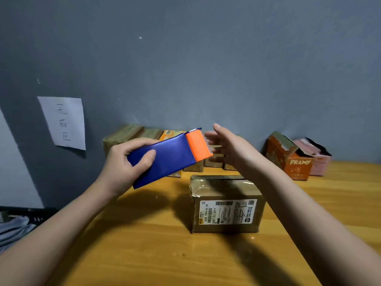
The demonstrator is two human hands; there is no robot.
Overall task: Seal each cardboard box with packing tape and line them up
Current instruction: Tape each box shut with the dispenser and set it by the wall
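Observation:
My left hand [127, 162] grips a blue tape dispenser [169, 157] with an orange cutter end, held in the air above the table. My right hand [228, 145] is raised just right of the orange end, fingers straight and reaching toward it; whether they touch tape is blurred. Below my hands a brown cardboard box [224, 203] with a white shipping label on its near face stands on the wooden table [144, 244]. A row of brown boxes [123, 137] is lined up against the wall behind the dispenser.
An orange "PRAMY" box [288, 159] with raised flaps and a pink box [317, 159] stand at the back right. A paper note [64, 122] hangs on the grey wall. Grey bags [14, 230] lie off the table's left edge.

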